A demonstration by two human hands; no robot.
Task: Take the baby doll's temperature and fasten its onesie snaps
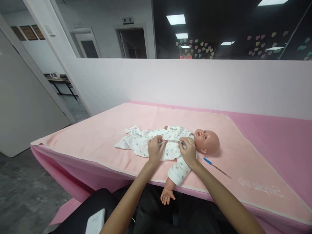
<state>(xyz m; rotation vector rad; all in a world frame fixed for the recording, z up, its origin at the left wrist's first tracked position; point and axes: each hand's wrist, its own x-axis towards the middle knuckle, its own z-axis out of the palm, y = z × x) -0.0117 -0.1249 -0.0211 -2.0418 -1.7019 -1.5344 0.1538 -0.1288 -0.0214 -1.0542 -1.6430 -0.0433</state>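
A baby doll point(207, 142) lies on its back, head to the right, in a white printed sleepsuit point(143, 144). Across the doll's chest runs a thin white strip point(172, 140), pulled straight between my hands; whether it is part of the clothing I cannot tell. My left hand point(156, 148) pinches its left end over the doll's middle. Near the doll's neck, my right hand point(187, 150) pinches the other end, its fingers curled. One doll arm point(168, 191) hangs over the table's front edge, below my hands.
A pen point(216, 168) with a blue cap lies right of my right forearm. The peach blanket point(97, 136) covers a pink cloth point(280, 136) on the table. A white wall point(195, 84) stands behind. A white power bank point(96, 221) rests at lower left.
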